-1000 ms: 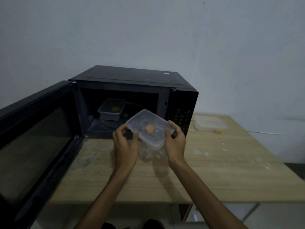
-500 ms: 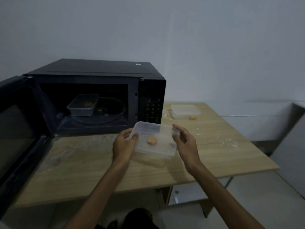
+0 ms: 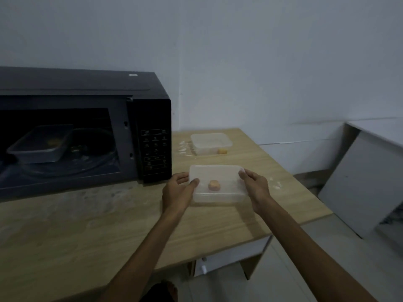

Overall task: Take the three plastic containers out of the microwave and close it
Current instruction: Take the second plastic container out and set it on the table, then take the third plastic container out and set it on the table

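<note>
A clear plastic container [image 3: 224,177] with an orange piece of food inside is held level between both hands, low over the wooden table [image 3: 87,225], just right of the microwave. My left hand [image 3: 177,190] grips its left end and my right hand [image 3: 255,187] its right end. The black microwave [image 3: 150,118] stands at the left with its cavity showing; its door is out of frame. One plastic container [image 3: 41,147] sits inside at the left of the cavity. Another clear container [image 3: 210,141] rests on the table at the back.
A small orange food piece [image 3: 222,151] lies beside the back container. White crumbs or smears mark the table near it. The table's right edge drops to a tiled floor, where grey panels [image 3: 357,182] lean against the wall.
Both hands have carried the clear container from the microwave's front to the right and down toward the table. My view has turned right, putting the door out of frame.
</note>
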`<state>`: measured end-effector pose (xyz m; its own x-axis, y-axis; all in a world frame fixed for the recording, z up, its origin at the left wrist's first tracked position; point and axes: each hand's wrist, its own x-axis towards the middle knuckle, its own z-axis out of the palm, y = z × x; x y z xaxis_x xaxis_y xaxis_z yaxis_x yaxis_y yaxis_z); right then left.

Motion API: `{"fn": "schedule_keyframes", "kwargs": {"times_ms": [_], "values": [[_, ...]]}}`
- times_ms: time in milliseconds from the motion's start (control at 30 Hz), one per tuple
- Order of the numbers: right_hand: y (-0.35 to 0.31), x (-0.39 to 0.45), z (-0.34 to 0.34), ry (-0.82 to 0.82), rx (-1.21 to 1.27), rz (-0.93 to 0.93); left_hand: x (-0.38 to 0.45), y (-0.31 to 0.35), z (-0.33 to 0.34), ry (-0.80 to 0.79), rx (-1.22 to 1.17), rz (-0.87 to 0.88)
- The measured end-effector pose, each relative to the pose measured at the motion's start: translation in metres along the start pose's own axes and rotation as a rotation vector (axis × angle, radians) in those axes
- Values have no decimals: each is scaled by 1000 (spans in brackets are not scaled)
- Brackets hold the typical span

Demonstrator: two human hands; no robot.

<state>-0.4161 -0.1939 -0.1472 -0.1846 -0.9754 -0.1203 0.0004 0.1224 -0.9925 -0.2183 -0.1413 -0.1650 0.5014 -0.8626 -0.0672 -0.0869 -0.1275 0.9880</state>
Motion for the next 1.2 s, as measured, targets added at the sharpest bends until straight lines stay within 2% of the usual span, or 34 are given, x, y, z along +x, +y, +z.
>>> {"fn": "schedule_keyframes", "kwargs": {"times_ms": [267,567,800,1000,1200], "values": [[-15,69,5,-67,-83,40,55,1,52,-32,-86,-86],[-5,132,34,-47,-124,56,112,-6,80,21,-43,-122],[4,163,42,-6,-137,27,132,-11,91,1,-52,-100],[9,161,33,74,-179,-8,123,-5,85,-44,7,-68],[13,117,19,138,-234,-44,91,-4,63,-123,60,-29]]}}
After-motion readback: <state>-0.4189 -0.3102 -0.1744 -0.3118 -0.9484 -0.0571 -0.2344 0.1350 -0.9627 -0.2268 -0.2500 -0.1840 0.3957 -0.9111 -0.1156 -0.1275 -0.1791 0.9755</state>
